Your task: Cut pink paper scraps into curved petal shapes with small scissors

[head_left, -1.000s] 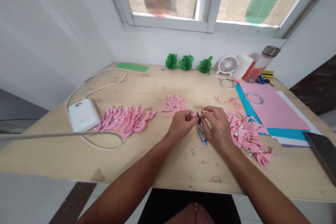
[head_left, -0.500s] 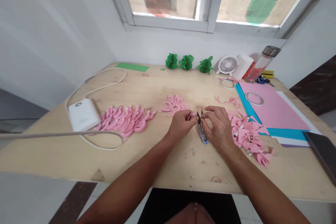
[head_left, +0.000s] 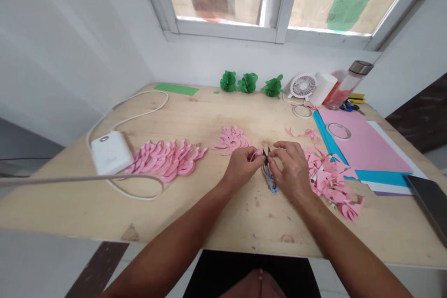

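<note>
My left hand (head_left: 242,164) is closed in a pinch on a small pink paper piece (head_left: 257,153), whose curled end shows above the fingers. My right hand (head_left: 289,165) is closed too, thumb and fingertips together. What lies between them, if anything, is too small to make out. Between the hands are blue-handled thread snips (head_left: 271,180), dark blades apart and pointing away from me; they seem to rest on the table under my fingers. Just beyond my left hand lies a small pile of curved pink paper cutouts (head_left: 232,138).
More pink cutouts (head_left: 171,158) lie in overlapping rows at left, beside a white power bank (head_left: 111,152) with a looping cable. Pink scraps (head_left: 331,184) are heaped right of my right hand. Coloured sheets (head_left: 370,144), a phone (head_left: 428,200), a small fan (head_left: 303,86) and green paper shapes (head_left: 248,83) surround the area.
Hardly anything differs. My left hand has shifted very slightly to the right with the pink paper piece, and the snips sit a touch further right.
</note>
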{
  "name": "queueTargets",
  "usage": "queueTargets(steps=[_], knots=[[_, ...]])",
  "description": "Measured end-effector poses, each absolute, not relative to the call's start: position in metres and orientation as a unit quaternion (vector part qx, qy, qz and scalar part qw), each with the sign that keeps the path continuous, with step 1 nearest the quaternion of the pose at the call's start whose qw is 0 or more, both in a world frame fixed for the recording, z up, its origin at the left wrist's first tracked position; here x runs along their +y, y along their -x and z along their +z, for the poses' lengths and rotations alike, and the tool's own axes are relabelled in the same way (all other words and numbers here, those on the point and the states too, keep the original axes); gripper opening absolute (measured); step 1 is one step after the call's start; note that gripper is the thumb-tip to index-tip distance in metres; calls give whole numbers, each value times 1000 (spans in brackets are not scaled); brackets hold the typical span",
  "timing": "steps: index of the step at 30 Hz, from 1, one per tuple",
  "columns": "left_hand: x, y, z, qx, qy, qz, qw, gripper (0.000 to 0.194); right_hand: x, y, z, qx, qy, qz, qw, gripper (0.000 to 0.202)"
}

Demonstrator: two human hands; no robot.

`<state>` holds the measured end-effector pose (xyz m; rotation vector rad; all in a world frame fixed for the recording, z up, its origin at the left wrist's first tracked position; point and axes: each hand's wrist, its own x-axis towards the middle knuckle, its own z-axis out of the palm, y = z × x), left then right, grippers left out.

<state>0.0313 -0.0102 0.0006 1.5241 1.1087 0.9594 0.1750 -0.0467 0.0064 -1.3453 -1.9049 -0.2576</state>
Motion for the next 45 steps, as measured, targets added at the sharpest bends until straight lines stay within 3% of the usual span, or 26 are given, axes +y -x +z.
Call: queueTargets(steps=[45], knots=[[-10, -31, -1, 461, -628, 396, 486, 21, -46, -175, 6, -748, 533, -100, 382, 7]])
